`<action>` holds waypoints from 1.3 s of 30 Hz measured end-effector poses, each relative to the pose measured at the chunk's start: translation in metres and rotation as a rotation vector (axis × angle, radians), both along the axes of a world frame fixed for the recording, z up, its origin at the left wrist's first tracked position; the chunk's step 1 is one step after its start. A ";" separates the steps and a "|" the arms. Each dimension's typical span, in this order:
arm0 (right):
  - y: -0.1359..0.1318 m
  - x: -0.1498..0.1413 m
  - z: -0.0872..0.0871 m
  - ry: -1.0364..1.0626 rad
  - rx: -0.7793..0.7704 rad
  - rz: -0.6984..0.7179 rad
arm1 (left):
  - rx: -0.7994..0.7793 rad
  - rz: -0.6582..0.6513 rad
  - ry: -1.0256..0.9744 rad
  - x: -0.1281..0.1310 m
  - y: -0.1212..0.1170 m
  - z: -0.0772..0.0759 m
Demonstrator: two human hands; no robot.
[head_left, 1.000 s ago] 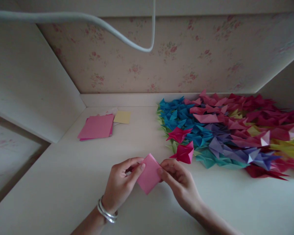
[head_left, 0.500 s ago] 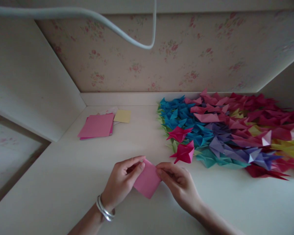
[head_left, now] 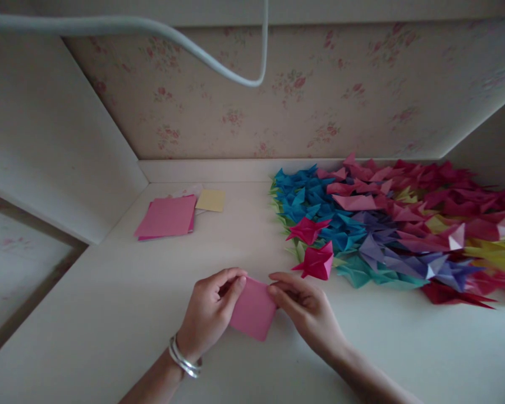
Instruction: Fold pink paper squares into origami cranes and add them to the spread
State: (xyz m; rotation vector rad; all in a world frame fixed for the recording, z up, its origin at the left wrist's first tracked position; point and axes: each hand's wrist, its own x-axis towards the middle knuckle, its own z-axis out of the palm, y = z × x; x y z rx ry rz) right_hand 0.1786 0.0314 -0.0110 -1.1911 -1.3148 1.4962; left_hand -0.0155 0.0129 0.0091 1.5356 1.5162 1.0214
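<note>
A square of pink origami paper (head_left: 253, 310) is held just above the white desk, between both hands. My left hand (head_left: 214, 306) pinches its upper left corner between thumb and fingers; two silver bangles (head_left: 186, 357) circle that wrist. At the upper right corner, my right hand (head_left: 303, 311) grips the paper with thumb and forefinger. The paper looks flat and slightly tilted. Whether it is folded in layers I cannot tell. Fingertips behind the sheet are hidden.
Folded paper cranes (head_left: 374, 224) in many colours cover the desk's right side. Two magenta ones (head_left: 318, 260) lie nearest my right hand. Back left are a stack of pink paper squares (head_left: 166, 216) and a yellow square (head_left: 211, 200). A white cable (head_left: 202, 56) hangs in front of the wall.
The pink paper has turned a little, so its top edge lies more level between my hands. My right forefinger has lifted slightly; the rest stays in place.
</note>
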 end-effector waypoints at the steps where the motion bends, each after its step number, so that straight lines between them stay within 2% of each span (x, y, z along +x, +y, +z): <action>1: 0.001 -0.001 0.000 0.040 -0.034 -0.006 | 0.007 0.009 0.006 0.000 -0.001 0.000; 4: 0.003 -0.001 0.001 0.078 -0.056 0.011 | 0.033 0.025 0.018 0.000 -0.002 0.000; 14: 0.002 -0.001 0.002 0.038 0.035 -0.058 | 0.108 0.095 0.019 0.007 -0.003 -0.006; 18: 0.002 -0.004 -0.002 0.136 -0.078 -0.053 | 0.121 0.134 0.027 0.007 -0.004 -0.005; 21: 0.002 -0.005 -0.001 0.183 -0.175 0.039 | 0.127 0.179 0.034 0.005 -0.005 -0.004; 24: 0.002 -0.005 0.002 0.134 -0.170 0.100 | 0.138 0.198 0.037 0.004 -0.005 -0.004; 30: 0.001 -0.003 0.006 0.071 -0.141 0.004 | 0.135 0.187 0.047 0.006 -0.001 -0.004; 35: 0.001 -0.004 0.004 0.161 -0.167 0.020 | 0.136 0.179 0.025 0.006 -0.003 -0.005; 39: 0.000 -0.001 0.002 0.101 -0.092 -0.007 | 0.134 0.163 0.018 0.007 -0.005 -0.005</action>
